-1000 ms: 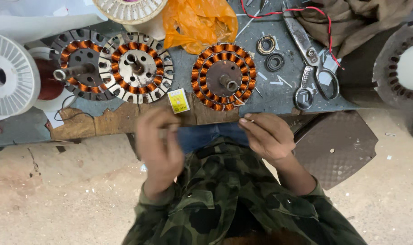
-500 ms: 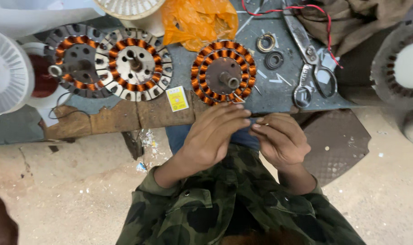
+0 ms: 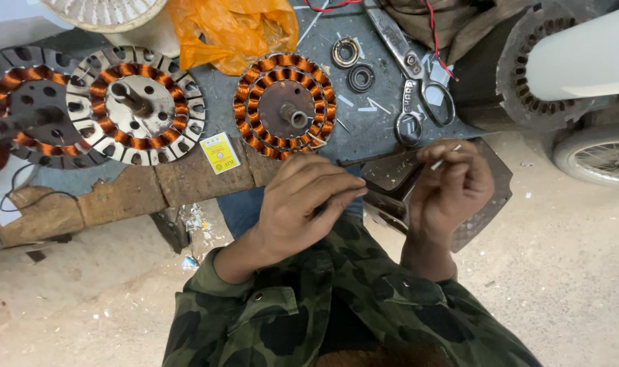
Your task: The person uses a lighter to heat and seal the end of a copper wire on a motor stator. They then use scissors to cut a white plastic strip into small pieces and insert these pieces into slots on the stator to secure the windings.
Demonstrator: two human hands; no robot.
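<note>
My left hand [image 3: 308,202] is curled just below a round copper-wound motor stator [image 3: 284,107], pinching something thin and dark that I cannot make out. My right hand [image 3: 452,185] is closed to the right of it, holding a small white sleeve strip [image 3: 444,158] between thumb and fingers. Both hands hover over my lap at the near edge of a grey metal work board [image 3: 364,129]. My camouflage sleeves fill the bottom of the view.
Two more wound stators [image 3: 134,105] lie at the left. Scissors [image 3: 418,75], two bearings [image 3: 345,52], an orange plastic bag [image 3: 231,27] and a small yellow packet [image 3: 220,152] lie on the board. A large stator housing [image 3: 547,68] and a spoked wheel [image 3: 598,156] are at the right.
My left hand moved from the left to the middle, under the centre stator. My right hand shifted right and lifted, now showing the white strip. The view moved closer.
</note>
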